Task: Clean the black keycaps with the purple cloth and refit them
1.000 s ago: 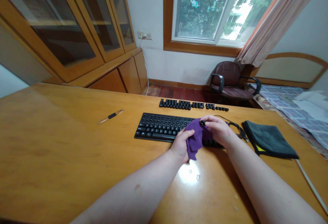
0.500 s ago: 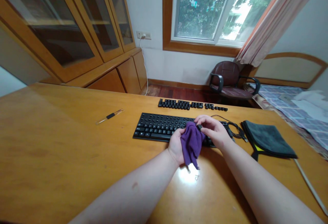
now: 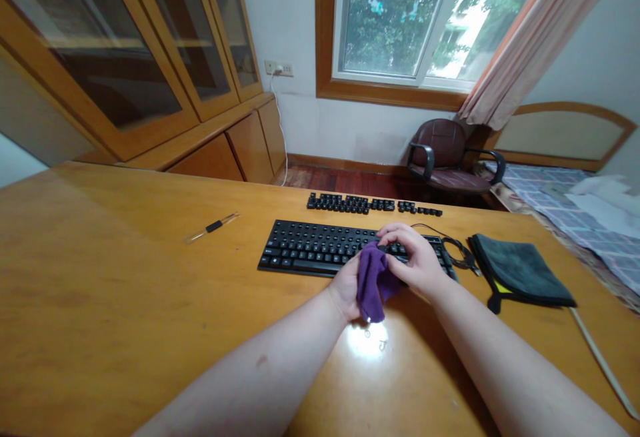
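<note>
- Gripping the cloth, the left hand lets its loose end hang toward the desk; the fingertips of the right hand look closed on a small dark piece, probably a key, against the cloth's upper fold.
- Cloth and piece are together between the hands, just above the near right part of the keyboard. Most of the piece is hidden, so which face is being rubbed cannot be told.
- To wipe well, pinch the piece by two opposite sides, leaving its top free for the cloth.
- Let the left thumb press a fold over each face in short strokes; turn the piece after each so that no side is missed.
- Keep the bunched part firm, since a slack fold would likely slide over the edges without cleaning them.
- Such a small, smooth thing could slip out of the pinch; working over bare desk would make it easier to find than over the keyboard.
- Hold the hanging end clear of the loose keys, which lie in a neat row along the far edge and could easily be swept out of order.
</note>
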`<state>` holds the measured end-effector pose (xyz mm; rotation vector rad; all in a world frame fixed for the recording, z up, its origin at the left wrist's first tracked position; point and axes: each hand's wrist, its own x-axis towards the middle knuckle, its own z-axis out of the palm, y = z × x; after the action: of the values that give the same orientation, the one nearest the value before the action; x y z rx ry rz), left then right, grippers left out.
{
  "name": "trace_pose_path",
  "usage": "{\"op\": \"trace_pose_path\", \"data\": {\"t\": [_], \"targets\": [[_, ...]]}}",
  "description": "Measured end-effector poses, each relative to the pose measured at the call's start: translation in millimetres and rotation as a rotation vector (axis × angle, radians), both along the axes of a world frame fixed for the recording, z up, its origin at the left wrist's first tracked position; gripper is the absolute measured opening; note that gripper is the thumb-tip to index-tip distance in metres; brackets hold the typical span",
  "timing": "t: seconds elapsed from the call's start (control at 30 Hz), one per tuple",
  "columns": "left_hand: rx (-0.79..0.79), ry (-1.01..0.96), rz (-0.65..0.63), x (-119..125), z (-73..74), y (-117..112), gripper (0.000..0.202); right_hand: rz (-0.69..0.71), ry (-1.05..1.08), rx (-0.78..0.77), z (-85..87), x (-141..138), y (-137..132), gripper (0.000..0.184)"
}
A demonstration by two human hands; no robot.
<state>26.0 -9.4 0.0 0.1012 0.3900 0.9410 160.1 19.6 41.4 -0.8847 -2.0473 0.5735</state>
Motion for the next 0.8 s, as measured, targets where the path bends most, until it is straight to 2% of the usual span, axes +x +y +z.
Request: {"op": "trace_pose_path", "data": {"t": [0.2,0.37,0.43,0.5,0.63,0.8], "targets": [[0.057,0.165,0.188,3,-5.4,4,0.028,-0.016,-0.027,0.063,-4.4,-1,0,0.025],[0.053,0.197,0.207,1,-4.6,2,0.026,0.027,0.043,0.001,-8.8,0,2,0.022],[0.052,0.184,0.207,0,-5.3,3,0.027,0.007,0.150,-0.113,-12.1,-1,3,0.026],[0.064,0.167,0.209,-1,-6.7,4,0.028,-0.028,0.253,-0.295,-15.8,-1,5,0.030],[0.103,0.131,0.174,-3,-9.6,6,0.030,-0.008,0.323,-0.651,-19.2,-3,9,0.030],[0.074,0.169,0.188,-4,-10.0,6,0.034,-0.053,0.588,-0.769,-18.9,-2,11,0.025]]}}
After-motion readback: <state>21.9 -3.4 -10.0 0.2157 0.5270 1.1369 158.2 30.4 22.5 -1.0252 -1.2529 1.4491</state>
